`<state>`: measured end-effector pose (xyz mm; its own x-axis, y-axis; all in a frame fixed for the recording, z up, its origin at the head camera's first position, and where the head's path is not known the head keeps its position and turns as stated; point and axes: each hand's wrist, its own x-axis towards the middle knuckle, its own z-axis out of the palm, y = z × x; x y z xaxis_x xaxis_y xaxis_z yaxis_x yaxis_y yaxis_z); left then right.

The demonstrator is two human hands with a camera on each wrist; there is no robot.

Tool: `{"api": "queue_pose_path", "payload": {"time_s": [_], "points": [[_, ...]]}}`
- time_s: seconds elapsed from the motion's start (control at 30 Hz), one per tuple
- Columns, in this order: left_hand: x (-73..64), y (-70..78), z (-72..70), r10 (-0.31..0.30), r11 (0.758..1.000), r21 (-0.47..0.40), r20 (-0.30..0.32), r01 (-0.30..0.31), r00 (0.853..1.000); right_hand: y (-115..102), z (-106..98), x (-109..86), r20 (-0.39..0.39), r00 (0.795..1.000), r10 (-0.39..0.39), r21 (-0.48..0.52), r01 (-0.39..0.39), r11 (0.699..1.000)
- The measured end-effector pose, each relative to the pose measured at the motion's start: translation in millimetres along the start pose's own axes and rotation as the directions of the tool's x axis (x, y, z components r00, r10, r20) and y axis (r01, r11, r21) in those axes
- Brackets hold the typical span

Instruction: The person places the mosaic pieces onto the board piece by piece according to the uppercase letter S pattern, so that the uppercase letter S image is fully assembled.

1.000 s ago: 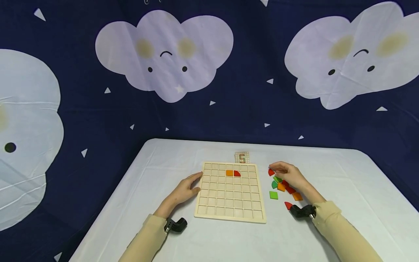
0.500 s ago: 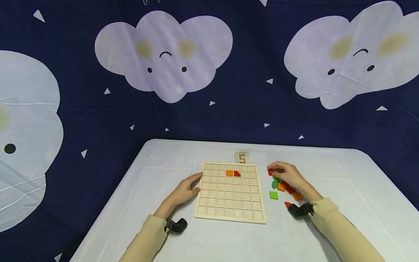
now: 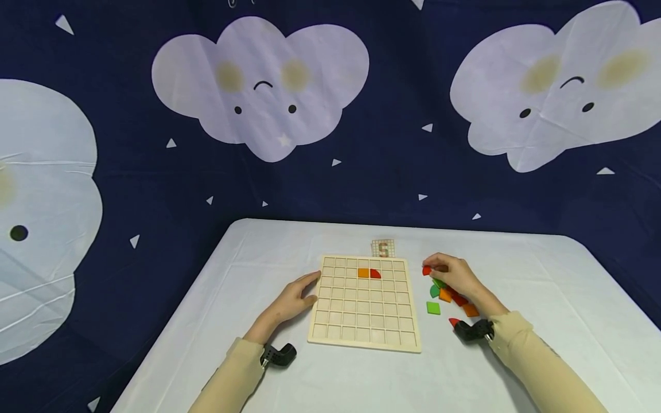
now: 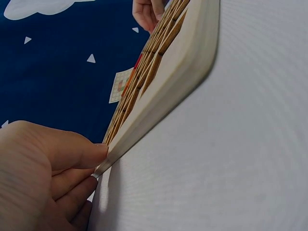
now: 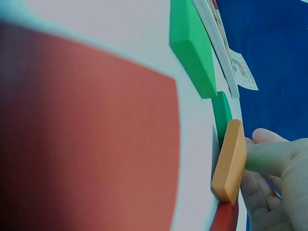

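My left hand rests at the left edge of a wooden grid board, thumb and fingertips touching its rim. In the left wrist view the thumb lies right at that edge, the other fingers lower beside it. On the board, an orange square tile and a red quarter-circle tile sit side by side in the second row. My right hand, right of the board, pinches another red quarter-circle tile at its fingertips; the right wrist view hides this tile behind the hand and an orange tile.
Under and beside the right hand lie several loose green, orange and red tiles, among them a light green square and a red piece by the wrist camera. A small patterned card lies behind the board on the white table.
My right hand has shifted slightly left and its fingertips have drawn together on the red quarter-circle tile, which has moved a little. The left hand and the board stay in place.
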<state>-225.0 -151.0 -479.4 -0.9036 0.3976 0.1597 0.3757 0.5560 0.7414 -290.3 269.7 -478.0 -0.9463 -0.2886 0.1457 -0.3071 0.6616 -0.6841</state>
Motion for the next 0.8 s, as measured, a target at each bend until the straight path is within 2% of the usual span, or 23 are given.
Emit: {"api": "queue_pose_path", "payload": {"time_s": [0.17, 0.33, 0.47, 0.63, 0.8], "points": [[-0.8, -0.3, 0.3, -0.002, 1.0, 0.003, 0.013, 0.002, 1.0, -11, -4, -1.5, -0.032, 0.999, 0.0, -0.001, 0.0, 1.0], [-1.0, -0.1, -1.4, 0.016, 1.0, 0.002, 0.004, -0.016, 1.0, -34, -13, 4.0, -0.083, 0.996, -0.042, 0.016, 0.044, 0.999], [-1.7, -0.1, -2.6, 0.022, 1.0, 0.006, -0.005, -0.022, 1.0, -53, -15, 14.3, -0.084, 0.995, -0.06, 0.035, 0.063, 0.997], [-0.6, -1.6, -0.7, 0.012, 1.0, 0.001, 0.001, -0.012, 1.0, -76, -6, 29.2, -0.075, 0.993, -0.086, 0.061, 0.091, 0.994], [-0.2, -2.2, -0.1, 0.001, 1.0, -0.003, 0.003, -0.001, 1.0, -97, 14, 41.9, -0.042, 0.991, -0.124, 0.069, 0.126, 0.99]]}}
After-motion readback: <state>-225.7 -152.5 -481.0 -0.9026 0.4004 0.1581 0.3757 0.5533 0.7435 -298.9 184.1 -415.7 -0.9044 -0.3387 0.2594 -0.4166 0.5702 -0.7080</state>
